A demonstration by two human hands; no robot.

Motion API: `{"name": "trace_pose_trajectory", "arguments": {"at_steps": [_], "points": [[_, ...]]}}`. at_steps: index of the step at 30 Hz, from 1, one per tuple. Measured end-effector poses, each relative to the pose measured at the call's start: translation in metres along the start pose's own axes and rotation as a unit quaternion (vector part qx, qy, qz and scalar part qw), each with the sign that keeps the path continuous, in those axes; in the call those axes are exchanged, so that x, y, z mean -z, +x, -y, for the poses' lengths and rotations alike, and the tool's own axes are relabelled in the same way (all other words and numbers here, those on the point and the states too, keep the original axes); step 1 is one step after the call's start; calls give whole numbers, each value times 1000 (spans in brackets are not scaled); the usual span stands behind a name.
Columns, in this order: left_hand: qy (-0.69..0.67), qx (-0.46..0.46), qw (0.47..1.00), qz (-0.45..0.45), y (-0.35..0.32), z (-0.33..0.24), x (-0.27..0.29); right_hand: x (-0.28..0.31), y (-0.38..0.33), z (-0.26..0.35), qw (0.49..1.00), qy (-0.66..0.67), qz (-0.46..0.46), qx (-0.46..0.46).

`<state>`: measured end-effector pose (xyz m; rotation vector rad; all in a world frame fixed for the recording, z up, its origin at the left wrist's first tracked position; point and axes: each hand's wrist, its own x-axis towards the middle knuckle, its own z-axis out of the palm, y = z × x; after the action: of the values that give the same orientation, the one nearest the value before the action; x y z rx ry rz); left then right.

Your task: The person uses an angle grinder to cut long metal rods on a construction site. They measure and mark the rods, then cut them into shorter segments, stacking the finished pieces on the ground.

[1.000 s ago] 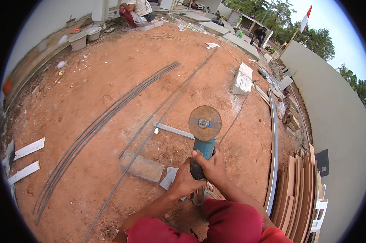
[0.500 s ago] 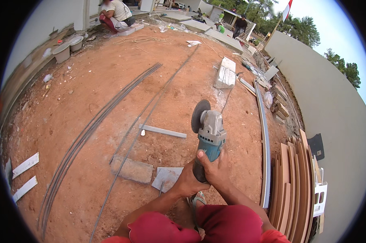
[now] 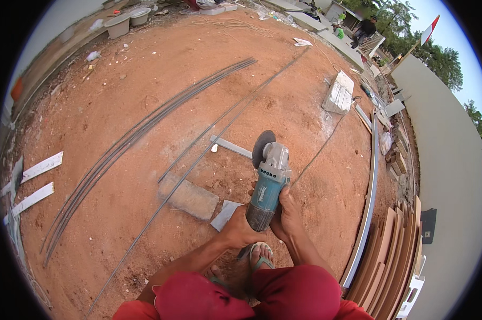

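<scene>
While left hand (image 3: 239,229) and right hand (image 3: 288,220) curl partly closed around the grinder (image 3: 266,189), I'd aim its disc (image 3: 261,148) clear of both feet (image 3: 262,256).

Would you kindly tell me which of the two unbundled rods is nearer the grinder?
The right rod, which crosses the slab; the left rod stops by the slab's corner, farther from the grinder.

Reddish dirt ground (image 3: 289,122) lies beside a pale wall (image 3: 448,160) under blue sky (image 3: 458,42).
</scene>
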<state>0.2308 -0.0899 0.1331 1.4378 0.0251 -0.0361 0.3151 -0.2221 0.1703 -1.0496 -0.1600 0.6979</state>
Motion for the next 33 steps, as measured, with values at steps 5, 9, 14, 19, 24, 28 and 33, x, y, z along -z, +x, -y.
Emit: {"name": "trace_pose_trajectory", "arguments": {"at_steps": [5, 9, 14, 19, 24, 28, 33], "points": [[32, 22, 999, -9, 0, 10, 4, 9, 6, -22, 997, 62, -37, 0], [33, 20, 999, 7, 8, 23, -6, 21, 8, -29, 994, 75, -82, 19], [45, 3, 999, -10, 25, 35, -25, 53, 18, -27, 986, 103, -132, 11], [85, -17, 987, -139, 43, 58, -42, 55, 25, -19, 987, 49, -150, -22], [108, -28, 956, -270, 56, 70, -48, 35, 46, -22, 928, -360, -89, 22], [129, -64, 978, -154, 41, 48, -7, 8, 90, -2, 942, -327, -60, -45], [319, -52, 844, -427, -46, 47, 108, -27, 126, 27, 852, -514, 71, -64]]}}
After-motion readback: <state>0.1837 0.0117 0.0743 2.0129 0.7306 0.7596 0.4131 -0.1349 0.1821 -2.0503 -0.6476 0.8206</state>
